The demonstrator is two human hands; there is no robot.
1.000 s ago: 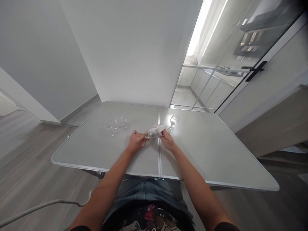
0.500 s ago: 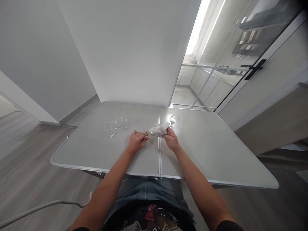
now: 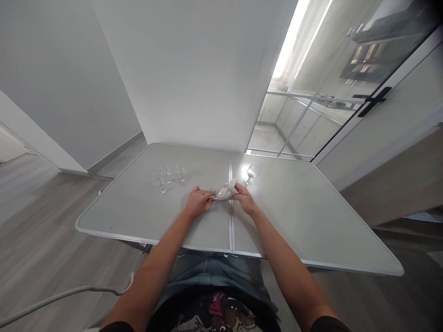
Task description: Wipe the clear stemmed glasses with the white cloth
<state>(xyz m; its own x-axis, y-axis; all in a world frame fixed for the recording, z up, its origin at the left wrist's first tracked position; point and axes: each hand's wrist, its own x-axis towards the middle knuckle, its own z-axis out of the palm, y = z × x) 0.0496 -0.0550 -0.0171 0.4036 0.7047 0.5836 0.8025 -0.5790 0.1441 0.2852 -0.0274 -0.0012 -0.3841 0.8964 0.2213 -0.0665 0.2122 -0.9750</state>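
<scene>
A wine glass [image 3: 218, 194] lies sideways between my hands above the table's middle seam, its bowl mostly hidden by a white cloth [image 3: 228, 189]. My left hand [image 3: 200, 201] pinches the glass at its stem end, with the foot covered by the fingers. At the bowl end, my right hand [image 3: 245, 198] is closed on the cloth, pressing it around the rim. Just beyond that hand, one more wine glass [image 3: 254, 171] stands upright on the table.
Several clear glasses [image 3: 168, 175] stand grouped on the table's left half. The grey folding table [image 3: 311, 221] has a metal edge and a centre seam. A white wall [image 3: 197, 78] rises behind it, and a glass door [image 3: 301, 106] is at the right. A pale cable [image 3: 69, 293] hangs lower left.
The cloth has bunched closer around the bowl as my right hand turned it slightly. My left hand keeps its hold at the stem end. The view has shifted a little.
</scene>
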